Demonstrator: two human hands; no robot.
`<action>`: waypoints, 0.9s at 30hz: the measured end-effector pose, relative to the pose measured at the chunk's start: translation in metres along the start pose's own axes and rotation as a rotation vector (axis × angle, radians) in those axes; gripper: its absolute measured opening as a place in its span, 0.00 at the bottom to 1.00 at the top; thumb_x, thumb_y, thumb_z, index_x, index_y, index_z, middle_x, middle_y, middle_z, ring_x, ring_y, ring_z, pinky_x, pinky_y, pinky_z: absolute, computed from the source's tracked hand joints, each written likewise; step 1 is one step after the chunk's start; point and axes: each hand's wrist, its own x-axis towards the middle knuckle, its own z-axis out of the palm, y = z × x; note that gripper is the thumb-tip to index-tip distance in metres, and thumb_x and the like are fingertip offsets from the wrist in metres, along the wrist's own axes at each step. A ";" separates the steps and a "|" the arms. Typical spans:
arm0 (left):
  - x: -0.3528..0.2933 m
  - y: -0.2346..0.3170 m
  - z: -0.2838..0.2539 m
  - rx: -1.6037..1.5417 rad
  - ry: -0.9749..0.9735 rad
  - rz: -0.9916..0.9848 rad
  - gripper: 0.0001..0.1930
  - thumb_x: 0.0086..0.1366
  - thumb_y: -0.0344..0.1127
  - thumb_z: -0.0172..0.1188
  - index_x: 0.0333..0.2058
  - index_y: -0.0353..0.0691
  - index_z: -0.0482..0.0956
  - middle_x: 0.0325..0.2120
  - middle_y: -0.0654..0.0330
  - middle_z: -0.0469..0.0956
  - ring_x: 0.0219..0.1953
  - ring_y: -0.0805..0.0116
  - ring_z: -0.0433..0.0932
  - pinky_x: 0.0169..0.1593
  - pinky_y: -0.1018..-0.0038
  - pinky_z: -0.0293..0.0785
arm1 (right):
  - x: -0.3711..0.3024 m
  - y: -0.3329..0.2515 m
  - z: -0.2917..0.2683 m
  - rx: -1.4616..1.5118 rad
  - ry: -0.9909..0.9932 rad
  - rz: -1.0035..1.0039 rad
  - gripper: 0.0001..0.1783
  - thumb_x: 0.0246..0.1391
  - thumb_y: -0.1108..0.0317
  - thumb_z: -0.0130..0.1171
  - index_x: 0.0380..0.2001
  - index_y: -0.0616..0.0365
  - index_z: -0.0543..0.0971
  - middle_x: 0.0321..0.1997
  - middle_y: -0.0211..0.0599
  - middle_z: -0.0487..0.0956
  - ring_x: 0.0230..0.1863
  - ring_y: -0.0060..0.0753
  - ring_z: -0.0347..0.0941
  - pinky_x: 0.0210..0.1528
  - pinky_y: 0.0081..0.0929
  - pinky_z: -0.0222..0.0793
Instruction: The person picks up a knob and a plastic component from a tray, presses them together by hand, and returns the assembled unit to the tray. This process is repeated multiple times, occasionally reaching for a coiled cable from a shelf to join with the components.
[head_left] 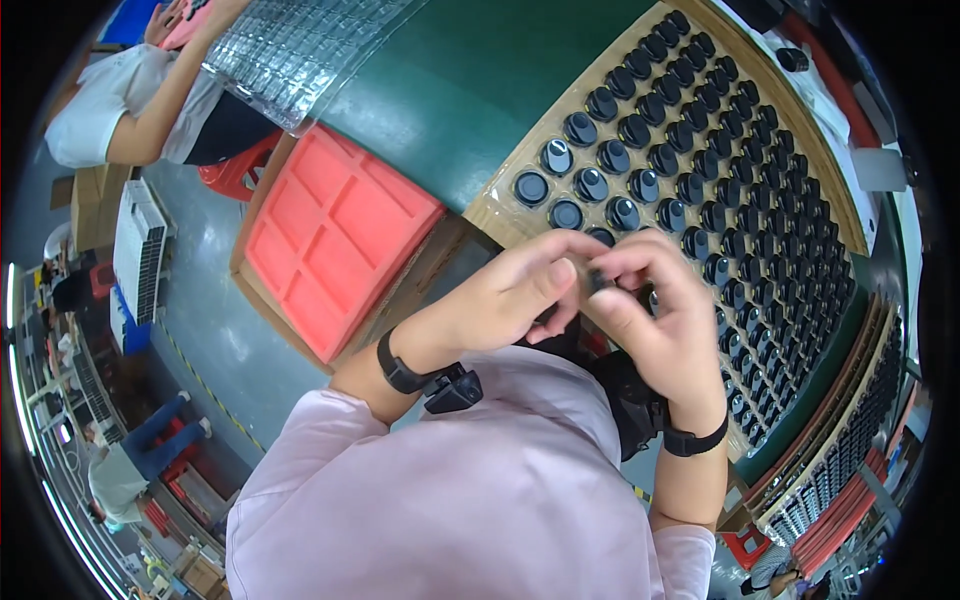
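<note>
My two hands meet in front of my chest, over the near edge of a tray. Between the thumb and fingers of my right hand (660, 310) is a small dark piece (598, 281), mostly covered by the fingertips. Close against it, my left hand (515, 290) has its fingers curled and its thumb bent in; what they grip is hidden. Just beyond the hands lies a clear plastic tray (510, 215) with rows of round black knob-like parts (613, 156), several with a pale glint on top.
The tray rests on a green tabletop (440, 90). Red divided foam (330, 240) fills a cardboard box (250, 290) at left. Clear empty trays (290, 60) lie at the far left, near a co-worker (130, 110). Stacked loaded trays (840, 440) stand at right.
</note>
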 end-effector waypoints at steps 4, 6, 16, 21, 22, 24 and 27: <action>-0.007 -0.003 -0.009 0.112 0.058 -0.061 0.25 0.68 0.50 0.52 0.50 0.31 0.70 0.27 0.65 0.72 0.29 0.81 0.68 0.35 0.82 0.66 | -0.004 0.000 -0.005 0.057 0.280 0.249 0.13 0.43 0.74 0.66 0.35 0.58 0.77 0.31 0.36 0.73 0.34 0.37 0.68 0.40 0.27 0.65; -0.009 -0.008 -0.010 0.371 0.121 0.048 0.18 0.65 0.40 0.56 0.46 0.32 0.72 0.25 0.66 0.71 0.29 0.81 0.67 0.35 0.81 0.66 | -0.004 0.001 -0.006 -0.263 0.327 0.185 0.11 0.45 0.74 0.64 0.35 0.59 0.77 0.32 0.36 0.73 0.34 0.35 0.68 0.41 0.23 0.64; -0.010 -0.011 -0.007 0.424 0.187 0.142 0.12 0.60 0.30 0.59 0.42 0.33 0.74 0.27 0.67 0.71 0.29 0.80 0.68 0.37 0.81 0.66 | 0.003 0.011 0.011 -0.755 0.242 -0.082 0.13 0.43 0.75 0.65 0.35 0.59 0.77 0.34 0.39 0.75 0.35 0.39 0.70 0.39 0.29 0.66; -0.011 -0.007 -0.002 0.372 0.291 0.308 0.16 0.56 0.26 0.64 0.44 0.33 0.75 0.32 0.62 0.75 0.26 0.80 0.69 0.34 0.81 0.68 | -0.006 -0.008 0.006 -0.364 0.244 -0.063 0.14 0.43 0.74 0.65 0.36 0.61 0.76 0.34 0.39 0.74 0.34 0.35 0.69 0.39 0.26 0.66; -0.011 -0.002 0.002 0.388 0.268 0.302 0.18 0.55 0.26 0.65 0.45 0.33 0.75 0.34 0.61 0.76 0.26 0.80 0.70 0.34 0.81 0.68 | -0.009 -0.012 0.005 -0.211 0.235 -0.052 0.14 0.44 0.74 0.65 0.36 0.62 0.76 0.34 0.39 0.74 0.34 0.34 0.69 0.39 0.25 0.66; -0.009 -0.001 0.005 0.407 0.237 0.297 0.19 0.55 0.26 0.66 0.46 0.32 0.75 0.36 0.60 0.77 0.26 0.80 0.70 0.34 0.81 0.68 | -0.012 -0.015 0.005 -0.204 0.241 -0.066 0.14 0.43 0.74 0.65 0.36 0.61 0.76 0.34 0.39 0.74 0.35 0.37 0.70 0.39 0.27 0.66; -0.003 -0.006 0.007 0.428 0.205 0.456 0.23 0.54 0.27 0.68 0.49 0.32 0.75 0.39 0.59 0.77 0.25 0.79 0.70 0.33 0.81 0.68 | -0.016 -0.016 0.004 -0.190 0.247 -0.092 0.15 0.41 0.75 0.66 0.35 0.59 0.76 0.35 0.40 0.75 0.37 0.42 0.72 0.38 0.32 0.68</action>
